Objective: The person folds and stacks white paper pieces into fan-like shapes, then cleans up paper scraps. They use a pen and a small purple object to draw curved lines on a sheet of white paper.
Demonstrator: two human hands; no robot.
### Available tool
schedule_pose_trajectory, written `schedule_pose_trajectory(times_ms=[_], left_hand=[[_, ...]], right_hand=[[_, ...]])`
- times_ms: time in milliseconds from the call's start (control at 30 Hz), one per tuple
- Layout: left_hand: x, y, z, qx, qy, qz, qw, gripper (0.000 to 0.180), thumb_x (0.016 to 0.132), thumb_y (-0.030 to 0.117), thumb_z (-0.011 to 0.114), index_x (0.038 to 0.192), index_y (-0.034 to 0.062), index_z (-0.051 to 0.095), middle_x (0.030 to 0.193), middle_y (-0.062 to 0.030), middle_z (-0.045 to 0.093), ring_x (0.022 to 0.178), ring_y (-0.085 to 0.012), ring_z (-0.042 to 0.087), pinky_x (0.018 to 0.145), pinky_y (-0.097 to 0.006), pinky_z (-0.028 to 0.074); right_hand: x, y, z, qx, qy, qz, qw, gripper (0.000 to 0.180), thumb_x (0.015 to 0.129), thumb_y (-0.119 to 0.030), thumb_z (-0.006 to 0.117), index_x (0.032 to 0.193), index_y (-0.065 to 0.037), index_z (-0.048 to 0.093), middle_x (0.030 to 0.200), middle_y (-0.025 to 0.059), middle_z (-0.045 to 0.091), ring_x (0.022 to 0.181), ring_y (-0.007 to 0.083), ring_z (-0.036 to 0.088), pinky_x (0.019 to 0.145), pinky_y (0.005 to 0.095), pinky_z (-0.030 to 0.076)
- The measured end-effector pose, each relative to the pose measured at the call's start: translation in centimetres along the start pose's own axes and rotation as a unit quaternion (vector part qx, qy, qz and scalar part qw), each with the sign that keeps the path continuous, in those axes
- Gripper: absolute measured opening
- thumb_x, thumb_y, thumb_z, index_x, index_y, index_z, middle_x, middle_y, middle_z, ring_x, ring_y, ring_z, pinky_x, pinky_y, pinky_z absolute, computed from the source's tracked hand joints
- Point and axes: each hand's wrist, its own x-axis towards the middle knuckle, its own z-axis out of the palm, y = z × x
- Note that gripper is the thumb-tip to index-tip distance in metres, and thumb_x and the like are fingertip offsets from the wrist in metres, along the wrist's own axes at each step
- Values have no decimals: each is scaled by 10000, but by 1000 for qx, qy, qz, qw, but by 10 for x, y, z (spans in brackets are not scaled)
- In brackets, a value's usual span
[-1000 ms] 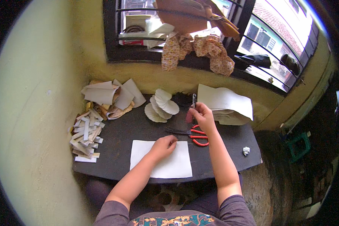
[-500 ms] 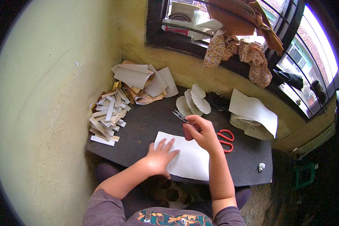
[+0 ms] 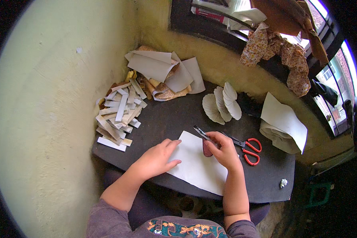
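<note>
A white sheet of paper [image 3: 198,168] lies at the front edge of the dark table. My left hand [image 3: 156,158] rests at its left edge, fingers stretched out and holding nothing. Over the sheet's right part, my right hand [image 3: 225,152] grips a slim black-and-silver pen-like tool [image 3: 200,131], whose end points up and to the left. A dark reddish flat piece [image 3: 207,148] with a rounded end hangs below the same fingers; the hand partly hides it. Red-handled scissors [image 3: 252,151] lie just right of this hand.
White scalloped, rounded pieces [image 3: 221,104] fan out at the back. Small strips [image 3: 119,109] are heaped at the left, beside folded sheets [image 3: 156,67]. A curled white sheet [image 3: 283,123] stands at the right. A crumpled scrap [image 3: 283,183] lies near the right corner.
The view has shifted, so the table sits differently in it. My left hand's spread fingers have drawn closer together at the sheet's left edge. More of the scissors shows now.
</note>
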Motion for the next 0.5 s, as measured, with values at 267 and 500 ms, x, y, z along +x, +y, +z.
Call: schedule_pose_trajectory(times_ms=[267,500], left_hand=[[16,-3,-1,-229,-42,-122,965,513,810,118,661,1270,11,461,940,-92,605,806,-145,590,717,-277,491],[10,-8,-7,-423,72,80,900,165,843,-31,558,980,61,555,989,-38,570,957,-123,542,853,-259,407]], right_hand=[[-5,15,-8,182,10,16,983,222,857,-11,574,1072,43,562,774,50,608,650,126,606,606,265,500],[-25,9,-72,349,236,12,907,326,829,-67,546,1141,25,543,837,76,585,581,160,599,445,229,419]])
